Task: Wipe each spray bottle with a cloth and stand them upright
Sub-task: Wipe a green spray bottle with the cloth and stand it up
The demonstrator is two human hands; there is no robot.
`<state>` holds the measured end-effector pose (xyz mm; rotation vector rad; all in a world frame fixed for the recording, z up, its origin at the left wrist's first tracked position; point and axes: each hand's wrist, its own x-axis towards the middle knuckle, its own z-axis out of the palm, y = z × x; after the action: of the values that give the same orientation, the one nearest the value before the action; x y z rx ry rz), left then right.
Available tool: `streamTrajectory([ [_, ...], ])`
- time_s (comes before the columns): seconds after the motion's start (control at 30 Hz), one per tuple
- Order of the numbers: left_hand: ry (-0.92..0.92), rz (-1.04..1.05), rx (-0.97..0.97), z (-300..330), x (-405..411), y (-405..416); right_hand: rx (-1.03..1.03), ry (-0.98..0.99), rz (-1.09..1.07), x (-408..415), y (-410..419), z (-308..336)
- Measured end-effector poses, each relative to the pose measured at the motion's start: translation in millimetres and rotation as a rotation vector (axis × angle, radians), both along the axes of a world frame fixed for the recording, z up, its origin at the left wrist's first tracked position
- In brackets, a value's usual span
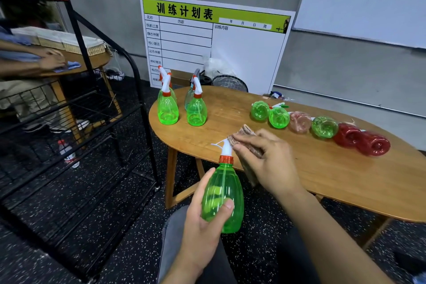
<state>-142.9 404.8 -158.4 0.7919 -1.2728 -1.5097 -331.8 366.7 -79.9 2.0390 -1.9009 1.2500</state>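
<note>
the left hand (202,221) grips a green spray bottle (222,196) near the table (299,175) edge while the right hand (265,159) presses a cloth (244,137) to its nozzle. upright bottles (182,108) at far left look done; six lying bottles (322,125) at right remain.

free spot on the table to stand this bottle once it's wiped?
Bare wood on the table between the upright green bottles and the lying row; also the near edge right of the right hand. The left end and the row are crowded. The left hand holds the green bottle.
</note>
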Motion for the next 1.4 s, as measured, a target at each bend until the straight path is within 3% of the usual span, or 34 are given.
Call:
streamTrajectory([
  [0.17,0.018,0.041,-0.005,-2.4,1.0,-2.8,0.063,-0.059,0.199,9.5,4.5,-9.5],
  [0.37,0.031,-0.004,-0.009,-5.6,-0.7,-1.8,-0.046,-0.094,-0.087,-3.6,0.9,-2.8],
  [0.5,0.022,0.023,-0.015,-6.4,0.0,-3.8,0.015,-0.005,0.031,0.5,4.9,-9.2],
  [0.67,0.038,0.002,-0.006,-5.3,-0.2,-3.1,-0.034,-0.054,-0.068,-4.6,5.0,-8.3],
  [0.93,0.081,0.054,0.030,-2.3,3.1,-7.4,0.068,0.075,-0.070,-22.2,43.0,-34.5],
  [1.1,0.069,0.050,0.020,-0.6,2.5,-4.2,-0.076,-0.289,-0.068,-19.2,37.9,-14.2],
  [1.27,0.058,0.029,0.019,-1.2,2.0,-2.8,-0.072,-0.154,-0.020,-10.5,13.6,-2.0],
  [1.4,0.046,0.040,0.000,-1.6,3.0,-5.6,-0.106,-0.120,-0.106,-18.8,5.1,-4.9],
])
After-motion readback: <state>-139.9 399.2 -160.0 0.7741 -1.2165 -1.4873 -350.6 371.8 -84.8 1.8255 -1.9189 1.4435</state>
